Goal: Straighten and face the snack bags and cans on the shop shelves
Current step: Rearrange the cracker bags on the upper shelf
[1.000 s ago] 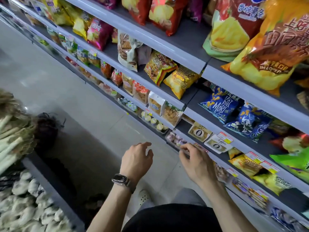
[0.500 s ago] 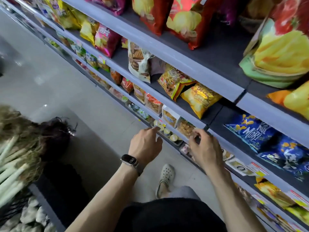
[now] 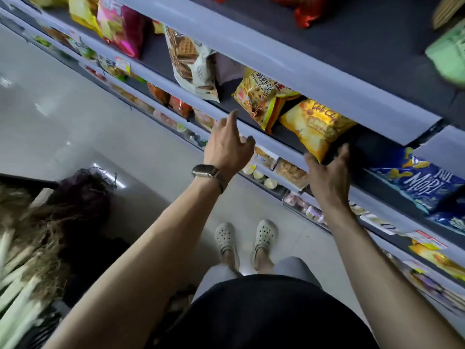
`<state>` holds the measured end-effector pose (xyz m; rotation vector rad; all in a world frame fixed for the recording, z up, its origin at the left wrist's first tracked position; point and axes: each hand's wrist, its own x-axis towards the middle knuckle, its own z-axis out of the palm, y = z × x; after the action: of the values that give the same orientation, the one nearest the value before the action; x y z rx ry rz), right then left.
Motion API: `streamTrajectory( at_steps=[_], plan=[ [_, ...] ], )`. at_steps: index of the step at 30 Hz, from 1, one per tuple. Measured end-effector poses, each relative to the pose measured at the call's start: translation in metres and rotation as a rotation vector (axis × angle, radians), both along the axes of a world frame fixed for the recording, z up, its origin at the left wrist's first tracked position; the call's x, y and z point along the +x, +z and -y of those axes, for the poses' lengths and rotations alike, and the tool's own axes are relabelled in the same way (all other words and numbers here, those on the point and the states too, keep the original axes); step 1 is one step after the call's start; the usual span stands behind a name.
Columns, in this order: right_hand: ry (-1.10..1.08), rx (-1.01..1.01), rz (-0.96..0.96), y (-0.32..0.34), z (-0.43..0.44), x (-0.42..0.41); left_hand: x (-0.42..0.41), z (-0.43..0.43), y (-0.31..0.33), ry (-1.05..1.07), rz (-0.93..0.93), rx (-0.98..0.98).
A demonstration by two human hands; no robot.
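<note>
Head view: right fingers [image 3: 343,152] spread under yellow bag [image 3: 317,124] at shelf edge [image 3: 276,147]; left fingers [image 3: 232,118] released.

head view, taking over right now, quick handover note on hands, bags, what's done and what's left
Left hand: open, holds nothing, raised at the shelf rail left of the prawn cracker bag.
Right hand: open, fingers spread at the lower corner of the yellow chip bag; a firm grip is not visible.
Both bags sit askew side by side, and the waffle bag to their left slumps forward.
Done: nothing on this shelf looks faced.
Left: stand and face these three, then probably the blue bags to the right.
</note>
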<state>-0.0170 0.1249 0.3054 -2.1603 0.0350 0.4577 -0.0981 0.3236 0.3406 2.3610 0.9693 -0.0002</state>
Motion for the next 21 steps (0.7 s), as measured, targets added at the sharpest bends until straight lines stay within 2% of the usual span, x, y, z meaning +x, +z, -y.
streamTrajectory(
  at_steps=[5, 14, 17, 21],
  plan=[
    [-0.112, 0.082, 0.016, -0.01, -0.018, 0.015, 0.05, -0.043, -0.018, -0.024, 0.16, -0.017],
    [-0.375, 0.178, 0.103, -0.03, -0.045, 0.036, 0.09, -0.088, -0.05, -0.069, 0.282, -0.133],
    [-0.464, 0.215, 0.111, -0.033, -0.046, 0.049, 0.093, -0.097, -0.05, -0.176, 0.268, -0.113],
    [-0.446, 0.227, 0.089, -0.037, -0.042, 0.051, 0.09, -0.1, -0.047, -0.222, 0.208, -0.066]
  ],
)
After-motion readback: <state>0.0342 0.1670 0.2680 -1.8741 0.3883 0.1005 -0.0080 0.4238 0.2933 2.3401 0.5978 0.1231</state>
